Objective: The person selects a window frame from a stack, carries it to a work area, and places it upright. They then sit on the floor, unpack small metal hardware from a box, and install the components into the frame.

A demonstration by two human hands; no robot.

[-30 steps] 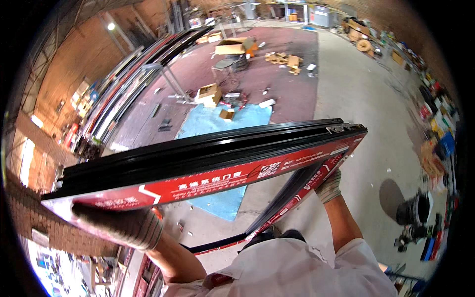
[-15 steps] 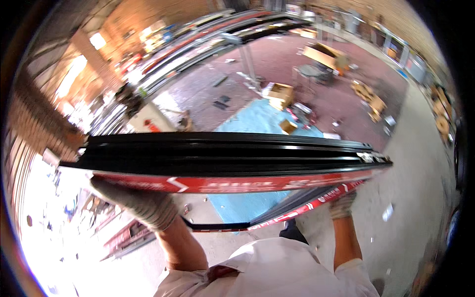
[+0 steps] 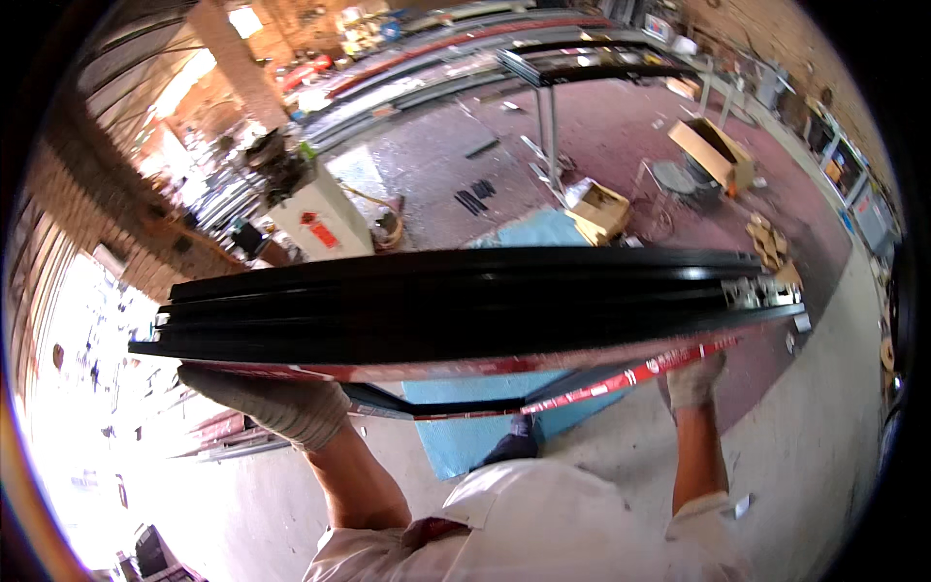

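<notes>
Across my chest I carry a black metal window frame (image 3: 446,306), with red printed tape along its near face and on the side bar by my right hand. Its near bar stretches almost the width of the view, and a bracket-like silver piece (image 3: 761,293) shows at the right end. My left hand (image 3: 276,403), in a knitted work glove, supports the left part from below, its fingertips hidden by the frame. My right hand (image 3: 694,380), also gloved, closes on the right side bar. Part of the frame's lower opening shows between my arms.
A blue mat (image 3: 448,441) lies on the floor beneath. Ahead stand a white cabinet-like unit (image 3: 330,218), a small cardboard box (image 3: 598,210) and a larger open carton (image 3: 718,155). Another black frame (image 3: 601,70) rests on a metal stand; long profiles (image 3: 407,82) lie behind. At left rises a brick column (image 3: 102,233).
The surroundings have shifted rightward and downward in view. The frame stays in both hands; its near bar looks thicker and its taped face shows less. My right hand sits slightly farther right.
</notes>
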